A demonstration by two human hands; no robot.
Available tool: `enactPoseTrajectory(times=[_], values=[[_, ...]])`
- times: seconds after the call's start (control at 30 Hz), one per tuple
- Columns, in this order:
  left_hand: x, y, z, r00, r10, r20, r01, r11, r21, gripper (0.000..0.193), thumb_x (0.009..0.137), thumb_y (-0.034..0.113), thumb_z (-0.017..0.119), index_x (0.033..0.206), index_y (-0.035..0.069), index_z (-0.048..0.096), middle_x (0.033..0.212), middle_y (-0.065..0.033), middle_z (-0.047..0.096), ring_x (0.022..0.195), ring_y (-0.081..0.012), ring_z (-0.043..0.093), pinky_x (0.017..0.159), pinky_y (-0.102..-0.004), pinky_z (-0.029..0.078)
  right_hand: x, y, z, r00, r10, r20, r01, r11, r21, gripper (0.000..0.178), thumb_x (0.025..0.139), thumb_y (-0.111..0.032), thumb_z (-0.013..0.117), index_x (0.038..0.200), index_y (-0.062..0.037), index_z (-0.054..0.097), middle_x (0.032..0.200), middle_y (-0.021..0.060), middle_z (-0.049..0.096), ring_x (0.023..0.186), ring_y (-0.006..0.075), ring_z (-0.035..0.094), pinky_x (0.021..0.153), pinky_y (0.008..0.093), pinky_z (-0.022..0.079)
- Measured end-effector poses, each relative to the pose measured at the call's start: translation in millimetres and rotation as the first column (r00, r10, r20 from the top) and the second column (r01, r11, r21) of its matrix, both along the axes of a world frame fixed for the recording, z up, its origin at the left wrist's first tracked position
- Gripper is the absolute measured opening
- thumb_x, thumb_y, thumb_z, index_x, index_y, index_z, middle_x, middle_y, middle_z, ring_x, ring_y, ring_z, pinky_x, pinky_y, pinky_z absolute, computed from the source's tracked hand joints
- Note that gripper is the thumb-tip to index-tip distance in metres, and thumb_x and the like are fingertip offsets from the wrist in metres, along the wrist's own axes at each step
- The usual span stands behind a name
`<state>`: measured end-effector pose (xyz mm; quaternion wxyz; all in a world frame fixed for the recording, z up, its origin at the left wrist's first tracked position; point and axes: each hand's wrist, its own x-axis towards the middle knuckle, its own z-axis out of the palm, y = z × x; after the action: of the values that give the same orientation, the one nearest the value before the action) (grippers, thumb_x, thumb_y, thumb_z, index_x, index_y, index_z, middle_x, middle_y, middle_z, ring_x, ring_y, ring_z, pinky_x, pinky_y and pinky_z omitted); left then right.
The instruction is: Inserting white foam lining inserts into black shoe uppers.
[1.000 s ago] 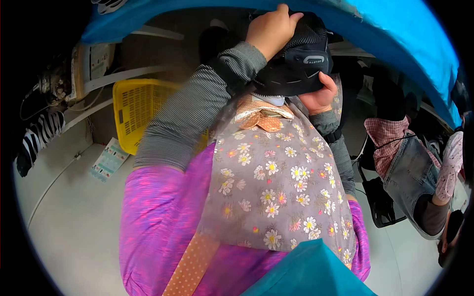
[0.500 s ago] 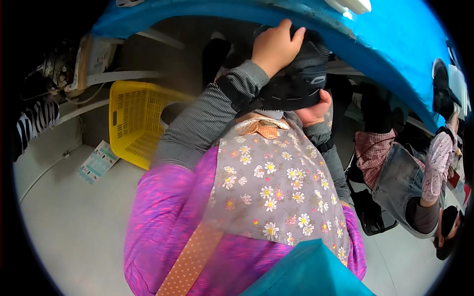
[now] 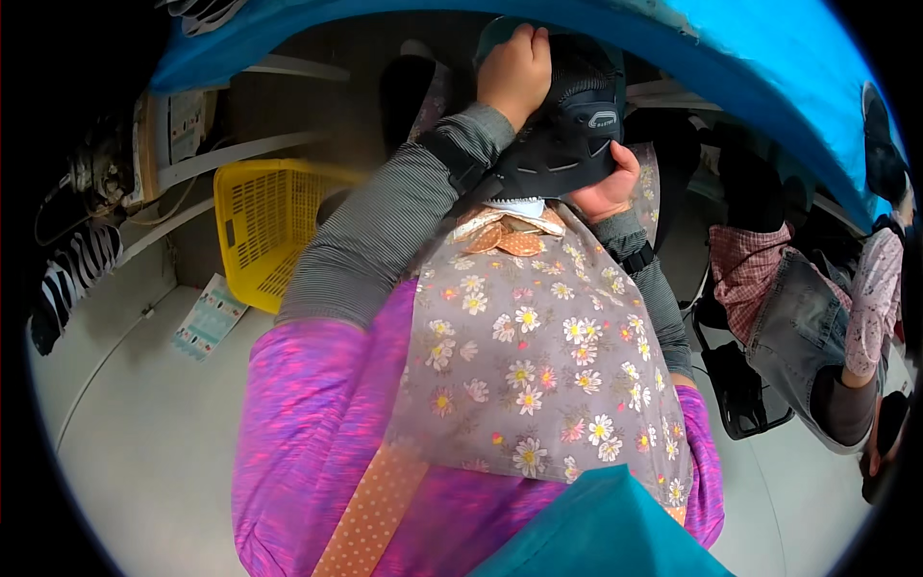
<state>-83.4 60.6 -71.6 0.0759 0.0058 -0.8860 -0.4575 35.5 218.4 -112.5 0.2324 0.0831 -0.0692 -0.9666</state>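
A black shoe with ribbed fabric, moulded side panels and a small light emblem is in my hands, just above my apron and near the table's edge. My left hand pinches its far upper part, thumb and forefinger close together. The right hand grips the near right side, thumb on the surface and the other fingers partly hidden beneath. A pale zigzag edge shows at the near end. What lies inside is out of sight.
A blue-covered table curves across the far side. A yellow plastic basket stands on the floor at left, beside a printed sheet. At right sits a co-worker in jeans, whose hand is near a dark shoe.
Both hands still hold the black shoe, which has shifted slightly left in view and turned a little, showing more of its side panel. My left hand has moved left with it.
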Motion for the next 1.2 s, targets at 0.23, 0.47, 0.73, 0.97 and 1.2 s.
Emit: enactPoseTrajectory(times=[0.23, 0.47, 0.73, 0.97, 1.2], values=[[2.3, -2.6, -6.2, 0.998, 0.058, -0.019, -0.056, 0.994, 0.096, 0.035, 0.098, 0.035, 0.047, 0.094, 0.004, 0.062, 0.082, -0.0241, 0.067, 0.078, -0.0467, 0.063, 0.070, -0.0539, 0.049, -1.6, 1.8, 5.8, 0.998, 0.041, 0.053, -0.048, 0.991, 0.127, 0.061, 0.083, -0.026, 0.055, 0.135, 0.0037, 0.050, 0.138, 0.0222, 0.054, 0.127, 0.0403, 0.051, 0.114, 0.0533, 0.033], [9.7, -1.1, 34.3, 0.998, 0.040, -0.042, -0.037, 0.996, 0.078, 0.035, 0.095, 0.037, 0.053, 0.096, 0.003, 0.063, 0.079, -0.0237, 0.067, 0.076, -0.0449, 0.064, 0.067, -0.0530, 0.050, 0.6, 7.0, 4.1, 1.000, -0.016, 0.012, 0.014, 0.990, 0.141, 0.058, 0.082, -0.024, 0.057, 0.133, 0.0032, 0.051, 0.137, 0.0208, 0.055, 0.126, 0.0387, 0.052, 0.113, 0.0528, 0.034], [-1.8, -4.3, -5.6, 0.995, -0.002, -0.101, 0.014, 0.992, 0.126, 0.030, 0.098, 0.031, 0.051, 0.090, 0.003, 0.060, 0.075, -0.0264, 0.064, 0.072, -0.0476, 0.062, 0.062, -0.0550, 0.048, 0.1, 4.6, -2.7, 0.996, 0.013, 0.084, -0.027, 0.986, 0.164, 0.060, 0.083, -0.025, 0.057, 0.136, 0.0027, 0.049, 0.138, 0.0208, 0.054, 0.128, 0.0391, 0.050, 0.114, 0.0542, 0.032], [1.4, -0.4, -12.6, 0.998, 0.049, -0.040, -0.046, 0.997, 0.065, 0.031, 0.099, 0.031, 0.046, 0.091, 0.005, 0.061, 0.079, -0.0254, 0.066, 0.077, -0.0473, 0.063, 0.068, -0.0557, 0.050, 1.9, 4.4, -2.4, 0.994, 0.106, 0.028, -0.108, 0.993, 0.049, 0.062, 0.084, -0.028, 0.057, 0.138, 0.0019, 0.048, 0.140, 0.0216, 0.052, 0.130, 0.0403, 0.048, 0.114, 0.0551, 0.031], [2.4, -3.0, -8.4, 0.993, 0.068, -0.092, -0.060, 0.995, 0.080, 0.032, 0.097, 0.034, 0.049, 0.089, 0.006, 0.061, 0.078, -0.0230, 0.067, 0.075, -0.0456, 0.064, 0.068, -0.0539, 0.051, 0.9, 7.1, -1.8, 0.997, 0.042, 0.066, -0.060, 0.952, 0.299, 0.063, 0.085, -0.029, 0.057, 0.140, -0.0009, 0.047, 0.144, 0.0189, 0.050, 0.133, 0.0383, 0.046, 0.117, 0.0545, 0.027]])
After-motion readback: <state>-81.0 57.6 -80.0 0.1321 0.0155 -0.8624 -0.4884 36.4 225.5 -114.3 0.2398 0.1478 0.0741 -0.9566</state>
